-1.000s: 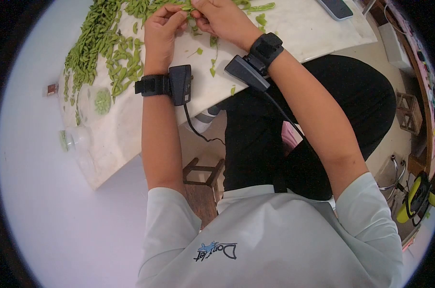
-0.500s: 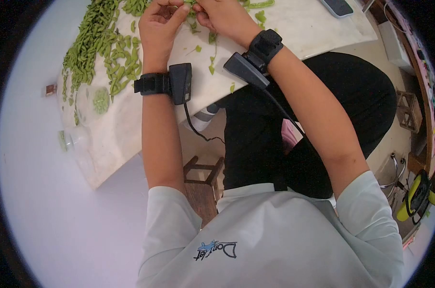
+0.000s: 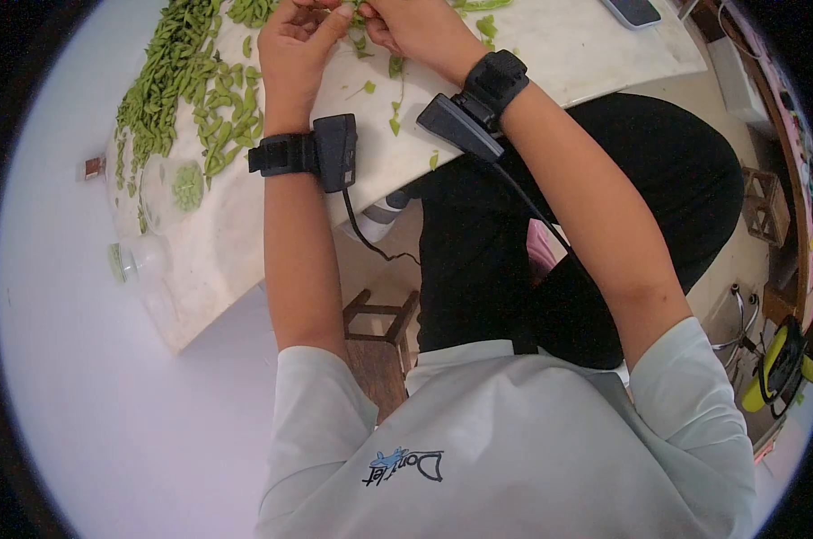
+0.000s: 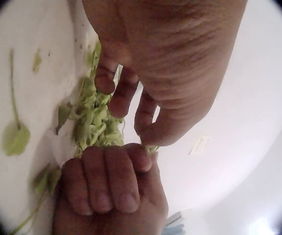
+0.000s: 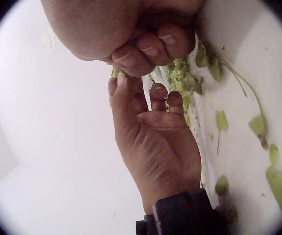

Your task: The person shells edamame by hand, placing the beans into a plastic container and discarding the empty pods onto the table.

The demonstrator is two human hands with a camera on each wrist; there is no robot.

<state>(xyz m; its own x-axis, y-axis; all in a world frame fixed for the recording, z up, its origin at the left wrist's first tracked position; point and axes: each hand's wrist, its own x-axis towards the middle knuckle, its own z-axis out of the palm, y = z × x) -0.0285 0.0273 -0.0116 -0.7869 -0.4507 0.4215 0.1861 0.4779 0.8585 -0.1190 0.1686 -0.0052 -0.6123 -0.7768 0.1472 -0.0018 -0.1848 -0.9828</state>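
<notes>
At the table's far edge in the head view, my left hand (image 3: 297, 49) and right hand (image 3: 424, 36) meet fingertip to fingertip. Between them sits a small green soybean pod (image 5: 115, 73), mostly covered by the fingers. The left thumb and index finger pinch it, while the other left fingers are spread and bent. My right hand (image 4: 109, 191) has its fingers curled in and grips the pod's other end at thumb and forefinger. Loose soybean pods (image 3: 227, 121) lie left of the left hand, beside a bigger heap of pods (image 3: 159, 112).
A clear container with shelled green beans (image 3: 188, 186) stands on the white table (image 3: 218, 251), near a clear plastic vessel (image 3: 141, 259). Leaf scraps (image 3: 395, 117) lie close to the right wrist. A phone (image 3: 635, 11) rests at the far right, and a wooden stool (image 3: 375, 359) is below.
Both hands have shifted slightly up the head view, the left one also a little to the left. They stay together at the pod.
</notes>
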